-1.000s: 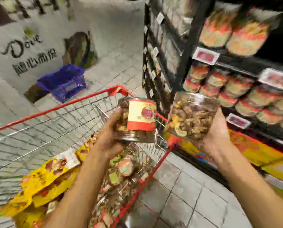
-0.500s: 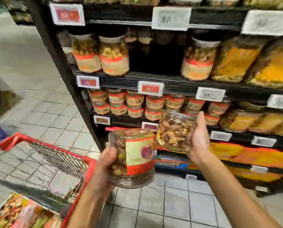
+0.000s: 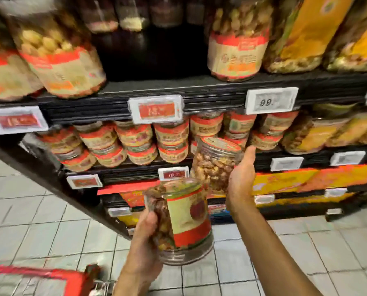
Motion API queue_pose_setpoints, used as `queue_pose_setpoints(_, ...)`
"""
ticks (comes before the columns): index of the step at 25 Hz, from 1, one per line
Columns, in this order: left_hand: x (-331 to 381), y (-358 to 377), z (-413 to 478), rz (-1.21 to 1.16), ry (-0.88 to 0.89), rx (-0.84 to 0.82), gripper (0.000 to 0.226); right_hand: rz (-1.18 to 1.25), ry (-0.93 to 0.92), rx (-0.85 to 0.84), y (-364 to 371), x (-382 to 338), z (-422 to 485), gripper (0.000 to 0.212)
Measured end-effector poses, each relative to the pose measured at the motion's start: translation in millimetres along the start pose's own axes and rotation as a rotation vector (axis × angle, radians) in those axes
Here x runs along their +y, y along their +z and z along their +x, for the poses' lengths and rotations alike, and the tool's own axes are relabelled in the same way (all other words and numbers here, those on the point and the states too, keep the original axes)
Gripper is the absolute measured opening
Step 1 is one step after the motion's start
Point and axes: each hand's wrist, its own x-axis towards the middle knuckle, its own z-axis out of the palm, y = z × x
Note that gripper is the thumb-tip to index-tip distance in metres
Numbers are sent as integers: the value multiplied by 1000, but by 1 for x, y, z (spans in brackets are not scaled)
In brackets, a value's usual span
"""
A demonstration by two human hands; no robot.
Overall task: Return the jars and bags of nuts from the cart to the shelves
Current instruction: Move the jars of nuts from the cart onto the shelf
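My left hand point(image 3: 145, 242) grips a clear jar of mixed nuts point(image 3: 184, 221) with a yellow and red label, held upright in front of the shelves. My right hand point(image 3: 241, 180) holds a second clear jar of nuts point(image 3: 213, 163) with a red-rimmed lid, tilted and raised close to the middle shelf point(image 3: 263, 161) of small jars. Its palm cups the jar's right side and its fingers are hidden behind the jar. Only the red corner of the cart point(image 3: 71, 278) shows at the bottom left.
Small red-labelled jars point(image 3: 135, 142) are stacked in two layers on the middle shelf. Large jars point(image 3: 236, 45) and yellow bags point(image 3: 302, 35) stand on the upper shelf point(image 3: 178, 92), with a dark gap between the jars. Price tags point(image 3: 156, 110) line the shelf edges. Below lies a grey tiled floor point(image 3: 39, 231).
The view has swung from the cart toward the shelves and come closer. My right hand has carried its jar up and forward to the middle shelf. My left hand still holds its jar, lower.
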Motion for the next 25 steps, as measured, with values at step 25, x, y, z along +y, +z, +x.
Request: queue_pose_setpoints(25, -18, -93, 94, 321, 37, 169, 69, -131, -899, 165, 58, 86, 91, 38)
